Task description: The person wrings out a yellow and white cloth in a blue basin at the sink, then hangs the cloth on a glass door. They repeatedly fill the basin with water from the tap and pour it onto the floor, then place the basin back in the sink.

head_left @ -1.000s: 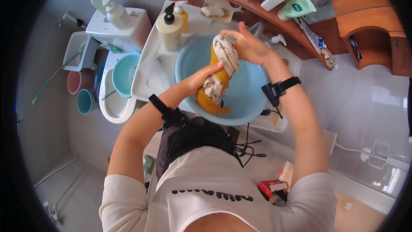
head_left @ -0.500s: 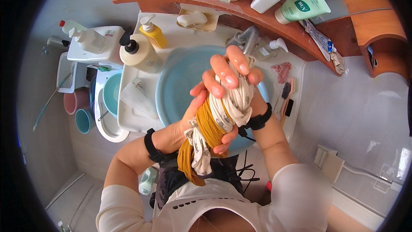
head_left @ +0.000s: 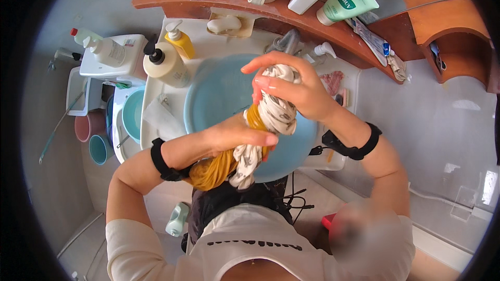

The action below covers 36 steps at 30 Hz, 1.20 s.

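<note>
Twisted into a thick rope, a wet-looking white patterned and mustard-yellow cloth point(head_left: 277, 113) hangs over a light blue basin point(head_left: 200, 91). My left hand point(head_left: 234, 134) is wrapped round its middle, thumb across the front. My right hand point(head_left: 298, 87) grips the upper white end, with the forefinger stretched out past it and the thumb pressed on the near side. Below my left hand the loose yellow and white tail of the cloth droops toward my lap. The basin stands in the sink under a metal faucet point(head_left: 289, 41).
Left of the basin stand a cream pump bottle point(head_left: 169, 67) and a yellow pump bottle point(head_left: 180, 41). A soap dish point(head_left: 245, 23) sits behind. Above runs a wooden shelf point(head_left: 234, 6) with a green tube point(head_left: 348, 1) and other bottles. A teal bowl point(head_left: 133, 112) is at left.
My right hand has turned over, its wrist and elbow swinging out to the right. The cloth is twisted tighter, and its tail has shifted up and left.
</note>
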### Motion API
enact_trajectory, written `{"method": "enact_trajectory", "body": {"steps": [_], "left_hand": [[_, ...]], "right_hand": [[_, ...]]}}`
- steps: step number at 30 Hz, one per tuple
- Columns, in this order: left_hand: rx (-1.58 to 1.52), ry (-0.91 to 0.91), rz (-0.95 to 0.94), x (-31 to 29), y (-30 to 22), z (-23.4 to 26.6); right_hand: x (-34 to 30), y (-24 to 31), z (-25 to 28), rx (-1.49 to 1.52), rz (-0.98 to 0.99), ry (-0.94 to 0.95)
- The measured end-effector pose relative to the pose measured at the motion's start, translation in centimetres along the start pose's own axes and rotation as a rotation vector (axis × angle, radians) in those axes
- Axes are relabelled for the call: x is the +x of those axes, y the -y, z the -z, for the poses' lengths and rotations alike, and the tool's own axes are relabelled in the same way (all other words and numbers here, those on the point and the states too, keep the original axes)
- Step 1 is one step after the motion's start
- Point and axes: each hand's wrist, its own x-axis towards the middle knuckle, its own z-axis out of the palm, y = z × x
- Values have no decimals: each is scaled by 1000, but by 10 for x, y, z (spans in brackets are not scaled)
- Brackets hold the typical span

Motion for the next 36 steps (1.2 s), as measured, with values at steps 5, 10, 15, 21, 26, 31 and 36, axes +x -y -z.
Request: {"method": "enact_trajectory", "body": {"steps": [5, 10, 15, 21, 26, 31, 36], "left_hand": [[26, -148, -116, 8, 5, -10], [25, -269, -166, 19, 15, -11], [-46, -388, -291, 33, 33, -6], [-76, -520, -349, 47, 47, 7], [-148, -674, -431, 51, 58, 9], [-66, -753, -395, 55, 61, 22], [-37, -759, -376, 54, 68, 29]], "right_hand": [[12, 10, -14, -352, 66, -130], [29, 3, -21, -754, 45, -105], [44, -12, -31, -1199, 37, -73], [58, -28, -50, -1491, -9, -17], [70, -47, -63, -1664, -25, 37], [81, -59, -72, -1746, -5, 50], [80, -57, -85, -1784, -48, 53]]}}
